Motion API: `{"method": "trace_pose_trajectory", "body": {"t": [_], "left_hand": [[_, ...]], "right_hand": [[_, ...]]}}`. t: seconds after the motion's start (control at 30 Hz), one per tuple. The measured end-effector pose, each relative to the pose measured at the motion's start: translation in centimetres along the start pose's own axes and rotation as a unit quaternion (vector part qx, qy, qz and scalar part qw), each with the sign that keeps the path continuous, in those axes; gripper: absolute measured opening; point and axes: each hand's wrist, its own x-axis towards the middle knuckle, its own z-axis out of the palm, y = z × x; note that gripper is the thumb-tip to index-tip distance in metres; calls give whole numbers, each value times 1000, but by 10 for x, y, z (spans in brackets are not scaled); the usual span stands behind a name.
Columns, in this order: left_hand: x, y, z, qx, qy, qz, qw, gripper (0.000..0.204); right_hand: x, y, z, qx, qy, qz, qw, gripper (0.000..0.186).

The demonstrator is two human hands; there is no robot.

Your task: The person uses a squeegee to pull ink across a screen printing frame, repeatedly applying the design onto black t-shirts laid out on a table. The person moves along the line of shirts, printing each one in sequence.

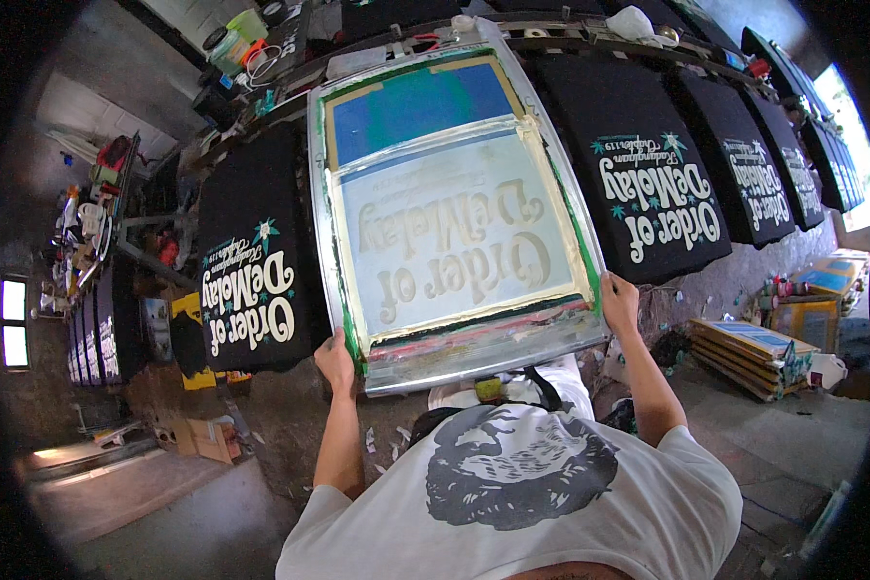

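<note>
Between black shirts (pixel 628 106) sits the framed screen (pixel 454 232) — side rails (pixel 324 193) probably stiff, mesh (pixel 406 280) fragile. Grip rails only: left hand (pixel 335 363) and right hand (pixel 620 304) each clasp one, low down.

Is gripping one screen frame (pixel 483 359) with two hands (pixel 334 362) (pixel 620 302), near its lower corners. Is facing one black shirt (pixel 237 193) beside its left edge, at least four beyond its right.
</note>
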Motion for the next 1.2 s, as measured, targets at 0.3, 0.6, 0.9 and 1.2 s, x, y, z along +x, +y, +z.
{"method": "trace_pose_trajectory", "body": {"t": [0.3,0.6,0.9,1.2], "left_hand": [[-99,63,114,-76,17,20,997,32],[-241,95,290,-47,-8,18,999,36],[-323,134,368,0,-18,25,1000,43],[-334,172,389,77,9,48,996,48]], "right_hand": [[71,96,-94,59,35,-17,998,34],[153,258,-264,13,36,-9,999,37],[196,338,-335,-3,13,12,1000,34],[231,348,-344,17,-24,4,1000,32]]}}
